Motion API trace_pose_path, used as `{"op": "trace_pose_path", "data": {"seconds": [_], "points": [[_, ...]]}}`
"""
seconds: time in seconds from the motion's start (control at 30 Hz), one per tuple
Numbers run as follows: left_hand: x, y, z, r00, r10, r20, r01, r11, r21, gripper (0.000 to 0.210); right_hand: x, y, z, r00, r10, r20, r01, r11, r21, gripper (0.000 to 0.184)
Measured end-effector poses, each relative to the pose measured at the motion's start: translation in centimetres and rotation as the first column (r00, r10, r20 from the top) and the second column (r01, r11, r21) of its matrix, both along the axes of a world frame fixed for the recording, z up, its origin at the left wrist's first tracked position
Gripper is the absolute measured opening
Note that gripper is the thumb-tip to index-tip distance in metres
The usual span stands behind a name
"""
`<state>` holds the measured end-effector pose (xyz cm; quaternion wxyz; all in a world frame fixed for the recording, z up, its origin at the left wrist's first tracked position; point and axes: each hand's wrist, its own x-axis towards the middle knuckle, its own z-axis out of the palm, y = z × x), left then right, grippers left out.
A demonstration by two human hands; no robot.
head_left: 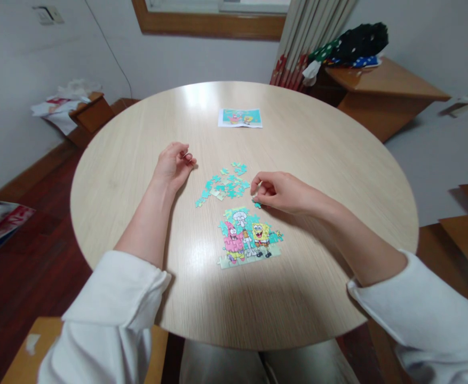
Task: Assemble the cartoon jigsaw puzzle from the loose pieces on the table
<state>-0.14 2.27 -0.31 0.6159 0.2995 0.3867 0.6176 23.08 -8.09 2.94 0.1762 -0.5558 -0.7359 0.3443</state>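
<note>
A partly joined jigsaw puzzle (234,242) with three cartoon figures lies on the table near me. Just beyond it, loose teal and pale green puzzle pieces (230,186) are spread in a heap. My right hand (284,191) is at the right of this heap, thumb and fingers pinched on a teal puzzle piece (256,204) close to the tabletop. To the left of the pieces, my left hand (173,164) rests on its side with curled fingers. A thin pale edge shows between its fingertips, too small to name.
The round wooden table (113,170) bears a printed picture sheet (240,118) at its far side. A wooden stand (394,80) with dark cloth is behind at right. Papers lie on a low wooden piece (93,112) at left. A chair seat (29,352) is at lower left.
</note>
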Motion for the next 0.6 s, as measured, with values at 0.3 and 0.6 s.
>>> {"op": "trace_pose_path", "data": {"seconds": [0.3,0.6], "points": [[-0.13,0.18,-0.26,1.0,-0.01,-0.008,0.01,1.0,0.015,0.035,0.03,0.09,-0.34,0.999,0.016,0.045,-0.017,0.999,0.03,0.006],[-0.05,0.03,-0.06,1.0,0.0,-0.006,0.0,1.0,0.01,0.032,0.12,0.13,-0.47,0.997,0.033,0.076,-0.036,0.999,0.038,0.004]]}}
